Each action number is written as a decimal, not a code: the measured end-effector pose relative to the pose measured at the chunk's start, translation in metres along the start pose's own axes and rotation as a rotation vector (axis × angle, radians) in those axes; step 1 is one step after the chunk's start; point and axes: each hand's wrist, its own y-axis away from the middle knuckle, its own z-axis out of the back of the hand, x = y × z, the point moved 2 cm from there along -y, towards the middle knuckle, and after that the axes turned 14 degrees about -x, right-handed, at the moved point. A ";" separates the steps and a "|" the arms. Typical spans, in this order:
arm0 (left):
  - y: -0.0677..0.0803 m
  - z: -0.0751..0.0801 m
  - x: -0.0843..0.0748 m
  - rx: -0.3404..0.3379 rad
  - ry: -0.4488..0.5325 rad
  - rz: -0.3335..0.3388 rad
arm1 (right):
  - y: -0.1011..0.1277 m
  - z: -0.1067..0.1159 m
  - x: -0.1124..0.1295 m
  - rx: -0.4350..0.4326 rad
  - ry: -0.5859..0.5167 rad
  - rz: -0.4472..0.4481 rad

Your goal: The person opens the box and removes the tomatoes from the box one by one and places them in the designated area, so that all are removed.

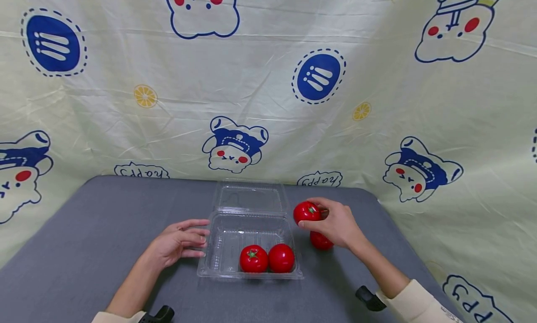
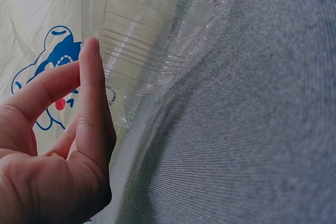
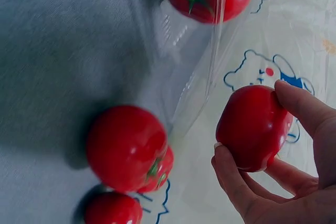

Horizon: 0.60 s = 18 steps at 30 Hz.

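Observation:
Between its thumb and fingers my right hand (image 1: 337, 220) holds a red tomato (image 1: 306, 211) above the cloth, just right of a clear plastic clamshell box (image 1: 224, 241). The box lies with its lid (image 1: 251, 197) folded back. Two tomatoes, one left (image 1: 253, 259) and one right (image 1: 281, 258), sit side by side in its front right part. My left hand (image 1: 178, 241) is at the box's left side, fingers extended; the left wrist view shows its fingertips at the clear wall, contact uncertain. Under my right hand another tomato (image 1: 321, 241) is partly hidden.
In the right wrist view several loose tomatoes (image 3: 126, 148) lie on the cloth beside the box. Grey cloth (image 1: 126, 211) covers the table. A printed curtain (image 1: 268, 80) hangs behind its far edge.

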 end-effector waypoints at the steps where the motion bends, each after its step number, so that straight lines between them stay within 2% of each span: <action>1: 0.000 0.000 0.000 0.000 0.001 0.001 | 0.000 0.002 -0.003 -0.001 0.005 -0.004; 18: 0.000 0.000 -0.001 -0.001 0.006 0.005 | -0.003 0.035 -0.045 -0.055 0.064 -0.064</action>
